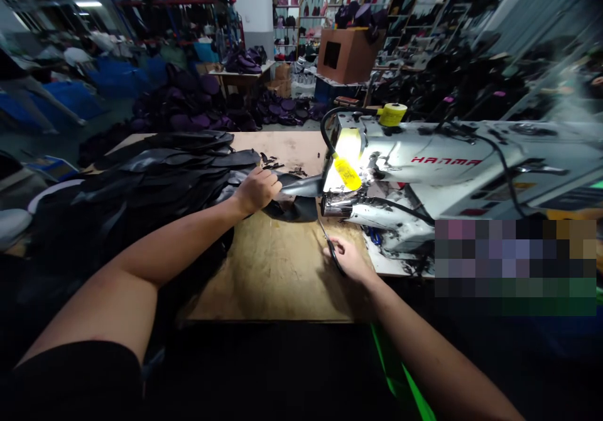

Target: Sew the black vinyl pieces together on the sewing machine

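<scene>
1. Your right grip [347,259] is grasping the scissors [335,256] near the counter's [282,276] right edge; their blades are pointing toward the sewing machine [452,169], so a slip could nick the black material or scrape metal.
2. Your left grip [258,190] is pinching the black material [304,186], which is reaching rightward to the machine head; tugging unevenly could skew it.
3. Black pieces [164,182] are lying heaped toward the far left corner; a brushing forearm could drag some loose.

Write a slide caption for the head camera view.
Left hand grips dark material at a sewing machine while the right hand holds scissors.
</scene>
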`<state>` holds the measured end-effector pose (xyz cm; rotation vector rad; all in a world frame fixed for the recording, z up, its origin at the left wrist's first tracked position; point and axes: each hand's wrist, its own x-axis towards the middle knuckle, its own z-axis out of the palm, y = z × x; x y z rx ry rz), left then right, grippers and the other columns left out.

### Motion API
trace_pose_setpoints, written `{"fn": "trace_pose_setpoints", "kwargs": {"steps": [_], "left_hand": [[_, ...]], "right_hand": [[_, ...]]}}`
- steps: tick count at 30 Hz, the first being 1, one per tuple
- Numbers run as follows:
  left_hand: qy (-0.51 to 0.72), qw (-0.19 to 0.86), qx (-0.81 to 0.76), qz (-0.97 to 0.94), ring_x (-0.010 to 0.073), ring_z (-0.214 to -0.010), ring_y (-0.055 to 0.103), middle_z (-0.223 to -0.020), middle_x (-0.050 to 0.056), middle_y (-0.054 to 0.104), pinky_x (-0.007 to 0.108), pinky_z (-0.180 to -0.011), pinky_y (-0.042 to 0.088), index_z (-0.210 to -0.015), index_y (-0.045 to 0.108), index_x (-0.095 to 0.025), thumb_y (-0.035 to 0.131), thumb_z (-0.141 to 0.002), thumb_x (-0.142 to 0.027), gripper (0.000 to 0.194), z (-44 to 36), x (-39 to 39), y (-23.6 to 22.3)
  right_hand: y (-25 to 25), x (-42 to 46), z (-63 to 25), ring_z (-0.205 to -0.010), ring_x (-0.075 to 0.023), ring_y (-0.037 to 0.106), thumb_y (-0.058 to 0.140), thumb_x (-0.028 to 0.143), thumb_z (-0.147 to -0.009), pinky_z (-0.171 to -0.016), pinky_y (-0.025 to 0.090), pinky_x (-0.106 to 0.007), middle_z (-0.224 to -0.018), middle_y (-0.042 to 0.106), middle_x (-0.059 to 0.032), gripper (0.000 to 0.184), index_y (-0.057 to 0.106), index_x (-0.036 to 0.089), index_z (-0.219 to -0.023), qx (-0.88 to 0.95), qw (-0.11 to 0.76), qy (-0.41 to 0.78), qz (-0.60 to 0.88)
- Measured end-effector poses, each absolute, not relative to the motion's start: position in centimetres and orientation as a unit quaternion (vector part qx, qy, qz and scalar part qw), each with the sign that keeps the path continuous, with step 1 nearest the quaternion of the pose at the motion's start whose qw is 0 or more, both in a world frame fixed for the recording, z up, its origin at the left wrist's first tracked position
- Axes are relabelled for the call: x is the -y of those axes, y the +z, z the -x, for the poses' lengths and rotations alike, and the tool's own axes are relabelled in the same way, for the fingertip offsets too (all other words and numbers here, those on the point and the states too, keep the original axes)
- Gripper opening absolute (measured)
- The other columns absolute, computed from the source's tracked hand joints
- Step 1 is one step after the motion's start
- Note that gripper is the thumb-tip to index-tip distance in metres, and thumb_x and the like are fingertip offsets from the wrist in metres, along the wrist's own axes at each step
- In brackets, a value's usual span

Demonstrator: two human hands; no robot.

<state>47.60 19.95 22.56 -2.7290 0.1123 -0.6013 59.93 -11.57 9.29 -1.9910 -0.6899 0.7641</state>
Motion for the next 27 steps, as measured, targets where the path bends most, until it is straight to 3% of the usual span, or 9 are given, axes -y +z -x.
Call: {"fn": "trace_pose_setpoints", "kwargs": {"steps": [4, 8, 10, 13, 16, 18, 20, 23, 27], "left_hand": [[-0.197, 0.168, -0.044, 0.965, 0.024, -0.075, 0.057, -0.074, 0.012, 0.065, 0.041, -0.075, 0.039, -0.078, 0.072, -0.015, 0.048, -0.093, -0.008, 0.029, -47.1, -17.6, 23.8], [-0.196, 0.155, 0.008, 0.968, 0.0259, -0.078, 0.062, -0.077, 0.015, 0.068, 0.043, -0.08, 0.043, -0.081, 0.074, -0.012, 0.05, -0.09, -0.009, 0.026, -47.4, -16.7, 25.1], [-0.216, 0.137, 0.052, 0.965, 0.0269, -0.082, 0.064, -0.08, 0.015, 0.069, 0.044, -0.084, 0.044, -0.084, 0.074, -0.011, 0.049, -0.09, -0.01, 0.026, -47.2, -16.9, 26.5], [-0.268, 0.074, 0.125, 0.953, 0.0283, -0.094, 0.066, -0.081, 0.012, 0.067, 0.044, -0.092, 0.044, -0.09, 0.074, -0.011, 0.051, -0.093, -0.014, 0.023, -46.6, -18.3, 29.3], [-0.313, -0.003, 0.168, 0.935, 0.0322, -0.114, 0.063, -0.087, 0.007, 0.061, 0.044, -0.099, 0.042, -0.093, 0.072, -0.01, 0.052, -0.099, -0.026, 0.026, -46.1, -20.4, 31.8], [-0.323, -0.029, 0.173, 0.93, 0.0346, -0.122, 0.06, -0.092, 0.006, 0.057, 0.044, -0.101, 0.042, -0.095, 0.071, -0.009, 0.048, -0.103, -0.036, 0.036, -46.1, -21.5, 32.9], [-0.317, -0.039, 0.17, 0.932, 0.0346, -0.123, 0.059, -0.093, 0.004, 0.054, 0.043, -0.1, 0.042, -0.096, 0.07, -0.009, 0.045, -0.105, -0.043, 0.044, -46.2, -21.9, 33.4], [-0.301, -0.073, 0.161, 0.937, 0.0313, -0.118, 0.062, -0.085, 0.002, 0.053, 0.041, -0.1, 0.043, -0.089, 0.071, -0.011, 0.055, -0.099, -0.046, 0.04, -45.8, -20.7, 33.5], [-0.272, -0.141, 0.142, 0.941, 0.024, -0.097, 0.065, -0.068, -0.001, 0.053, 0.033, -0.089, 0.046, -0.073, 0.069, -0.016, 0.076, -0.083, -0.04, 0.027, -44.2, -18.9, 33.6]], "right_hand": [[13.6, 6.9, -58.3, -0.048, -0.0112, 0.05, 0.066, 0.056, -0.09, -0.043, 0.046, -0.023, -0.068, 0.057, 0.0054, 0.038, 0.056, 0.024, -0.109, 0.136, 0.641, 0.368, 0.66], [15.4, 4.3, -57.7, -0.043, -0.0098, 0.044, 0.065, 0.055, -0.092, -0.039, 0.039, -0.022, -0.061, 0.051, 0.0069, 0.033, 0.052, 0.024, -0.09, 0.139, 0.655, 0.334, 0.664], [14.3, 5.2, -57.8, -0.052, -0.0129, 0.055, 0.066, 0.05, -0.091, -0.048, 0.046, -0.024, -0.067, 0.06, 0.0034, 0.028, 0.058, 0.023, -0.092, 0.213, 0.602, 0.289, 0.713], [11.5, 8.7, -59.2, -0.087, -0.0222, 0.071, 0.074, 0.036, -0.084, -0.077, 0.055, -0.03, -0.092, 0.075, -0.0046, 0.025, 0.069, 0.021, -0.104, 0.338, 0.425, 0.216, 0.811], [9.9, 12.1, -61.4, -0.104, -0.0294, 0.073, 0.07, 0.028, -0.085, -0.093, 0.053, -0.038, -0.107, 0.077, -0.0125, 0.03, 0.073, 0.018, -0.114, 0.37, 0.222, 0.203, 0.879], [10.3, 13.0, -62.1, -0.11, -0.0336, 0.071, 0.069, 0.032, -0.088, -0.099, 0.052, -0.043, -0.111, 0.076, -0.0179, 0.033, 0.073, 0.014, -0.116, 0.356, 0.155, 0.178, 0.904], [11.6, 12.6, -61.3, -0.12, -0.0368, 0.067, 0.075, 0.041, -0.086, -0.106, 0.049, -0.047, -0.121, 0.073, -0.0208, 0.044, 0.071, 0.013, -0.12, 0.368, 0.187, 0.145, 0.899], [14.1, 10.0, -57.4, -0.127, -0.0355, 0.062, 0.084, 0.05, -0.075, -0.109, 0.048, -0.047, -0.134, 0.067, -0.0167, 0.066, 0.065, 0.019, -0.131, 0.453, 0.351, 0.135, 0.808], [16.2, 7.1, -53.2, -0.101, -0.0289, 0.067, 0.063, 0.048, -0.092, -0.093, 0.052, -0.041, -0.106, 0.073, -0.0098, 0.03, 0.07, 0.023, -0.107, 0.47, 0.45, 0.106, 0.752]]}}
